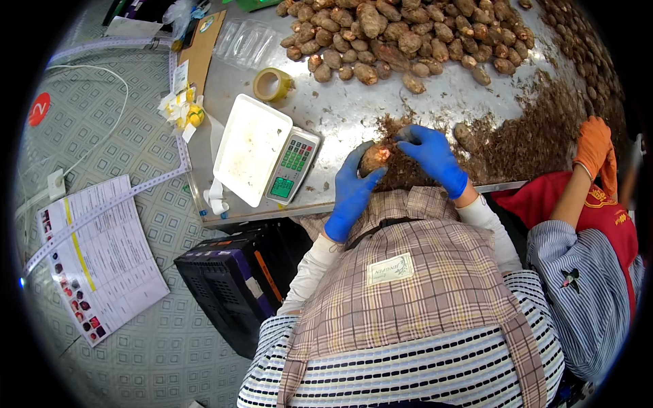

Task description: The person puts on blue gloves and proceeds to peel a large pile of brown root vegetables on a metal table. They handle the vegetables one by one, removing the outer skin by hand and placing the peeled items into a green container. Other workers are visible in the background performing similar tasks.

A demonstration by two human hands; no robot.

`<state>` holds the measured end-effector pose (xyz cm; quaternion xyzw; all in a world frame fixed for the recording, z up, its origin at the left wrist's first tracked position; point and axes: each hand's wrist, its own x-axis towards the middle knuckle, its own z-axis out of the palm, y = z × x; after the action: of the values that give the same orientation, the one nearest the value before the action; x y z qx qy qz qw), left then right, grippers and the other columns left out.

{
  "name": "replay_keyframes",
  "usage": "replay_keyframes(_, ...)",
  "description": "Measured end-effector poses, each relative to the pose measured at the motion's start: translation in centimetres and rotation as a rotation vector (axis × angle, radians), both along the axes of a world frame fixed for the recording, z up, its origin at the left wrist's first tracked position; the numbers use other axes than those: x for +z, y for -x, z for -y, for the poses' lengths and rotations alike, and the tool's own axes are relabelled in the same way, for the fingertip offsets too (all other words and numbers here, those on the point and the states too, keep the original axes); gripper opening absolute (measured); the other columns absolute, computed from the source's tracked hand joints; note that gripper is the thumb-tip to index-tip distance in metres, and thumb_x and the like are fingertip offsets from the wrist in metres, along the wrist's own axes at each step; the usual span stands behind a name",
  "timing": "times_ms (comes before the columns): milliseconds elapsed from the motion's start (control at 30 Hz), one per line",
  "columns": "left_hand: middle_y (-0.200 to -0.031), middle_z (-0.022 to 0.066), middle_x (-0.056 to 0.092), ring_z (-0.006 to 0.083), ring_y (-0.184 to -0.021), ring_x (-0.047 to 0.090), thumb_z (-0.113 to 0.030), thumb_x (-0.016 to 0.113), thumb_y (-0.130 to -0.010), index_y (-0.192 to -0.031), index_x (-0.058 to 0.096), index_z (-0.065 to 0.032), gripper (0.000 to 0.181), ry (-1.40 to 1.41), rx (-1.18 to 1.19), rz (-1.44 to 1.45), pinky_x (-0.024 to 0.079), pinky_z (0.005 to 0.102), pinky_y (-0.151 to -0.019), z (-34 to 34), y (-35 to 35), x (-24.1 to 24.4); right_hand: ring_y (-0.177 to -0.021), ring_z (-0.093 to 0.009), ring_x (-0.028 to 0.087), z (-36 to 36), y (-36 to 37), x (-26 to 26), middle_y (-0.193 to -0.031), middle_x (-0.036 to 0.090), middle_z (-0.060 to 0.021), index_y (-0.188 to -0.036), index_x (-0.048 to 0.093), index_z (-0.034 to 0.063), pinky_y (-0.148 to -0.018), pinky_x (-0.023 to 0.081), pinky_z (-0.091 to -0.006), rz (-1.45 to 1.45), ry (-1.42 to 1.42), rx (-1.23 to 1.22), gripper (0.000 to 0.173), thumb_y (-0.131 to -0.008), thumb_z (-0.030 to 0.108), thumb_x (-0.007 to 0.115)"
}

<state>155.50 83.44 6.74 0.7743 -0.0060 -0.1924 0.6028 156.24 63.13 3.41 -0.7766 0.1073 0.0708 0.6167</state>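
Observation:
My left hand [353, 186], in a blue glove, grips a small brown taro corm [374, 159] with a pinkish cut end. The corm is held just above the near edge of the metal table. To its right, my right hand [433, 155], also gloved in blue, is apart from it with curled fingers over loose brown fibres [400, 171]. Whether anything is pinched between those fingertips cannot be made out. A single taro corm [463, 135] lies on the table beyond my right hand. Farther back rises a large heap of taro corms [408, 38].
Left of my hands stands a digital scale [293, 166] with a white tray [253, 148]. Behind it are a tape roll [272, 84] and clear plastic trays [245, 43]. A co-worker's orange-gloved hand [594, 145] is at right. Black crates [229, 280] stand below the table's edge [265, 217].

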Motion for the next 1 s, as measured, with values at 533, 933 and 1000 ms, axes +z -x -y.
replay_keyframes(533, -0.132, 0.0137, 0.057, 0.0212, -0.120, 0.056, -0.007, 0.073, -0.083, -0.137, 0.053, -0.0023, 0.058, -0.001, -0.131, -0.048, 0.045, 0.0338, -0.104, -0.1, -0.3, 1.1, -0.092, -0.033, 0.068, 0.6, -1.2, 0.7, -0.101, 0.070, -0.0150, -0.107, 0.068, 0.0058, -0.081, 0.053, -0.0383, 0.066, 0.133, 0.185, 0.025, -0.090, 0.025, 0.066)
replay_keyframes(933, -0.131, 0.0126, 0.058, 0.0210, -0.120, 0.056, -0.008, 0.074, -0.083, -0.137, 0.052, -0.0003, 0.058, -0.110, -0.197, -0.006, 0.045, 0.0342, -0.104, -0.7, -0.6, 0.1, -0.087, -0.032, 0.068, 0.7, -1.5, 1.5, -0.093, 0.070, -0.0144, -0.098, 0.071, 0.0066, -0.079, 0.054, -0.0382, 0.127, 0.223, 0.399, 0.024, -0.088, 0.027, 0.067)
replay_keyframes(1000, -0.131, 0.0124, 0.059, 0.0209, -0.120, 0.056, -0.008, 0.074, -0.083, -0.137, 0.052, -0.0005, 0.059, -0.081, -0.172, -0.026, 0.045, 0.0342, -0.104, -0.7, 0.1, 0.1, -0.088, -0.033, 0.067, 0.3, -1.3, 2.0, -0.094, 0.069, -0.0148, -0.098, 0.070, 0.0052, -0.080, 0.054, -0.0383, 0.135, 0.283, 0.431, 0.020, -0.090, 0.023, 0.066)
